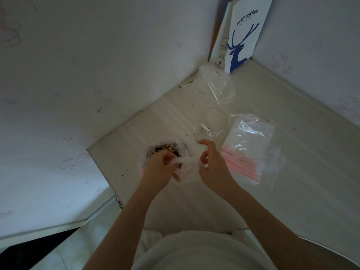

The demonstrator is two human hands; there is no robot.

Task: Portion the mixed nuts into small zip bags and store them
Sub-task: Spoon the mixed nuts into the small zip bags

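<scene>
A plastic bag of mixed nuts (167, 148) lies open on the pale table (194, 201), near its left edge. My left hand (162, 168) is over the near side of that bag, fingers curled, with a few nuts showing in the palm. Between both hands hangs a small clear zip bag (186, 168). My right hand (211, 168) pinches its right edge, and my left fingers touch its left edge. The small bag's mouth is blurred.
A stack of small zip bags with pink strips (247, 151) lies right of my hands. A clear glass (212, 121) stands behind them, then a crumpled clear bag (216, 86) and a white and blue paper coffee bag (241, 34) in the corner. Walls close both sides.
</scene>
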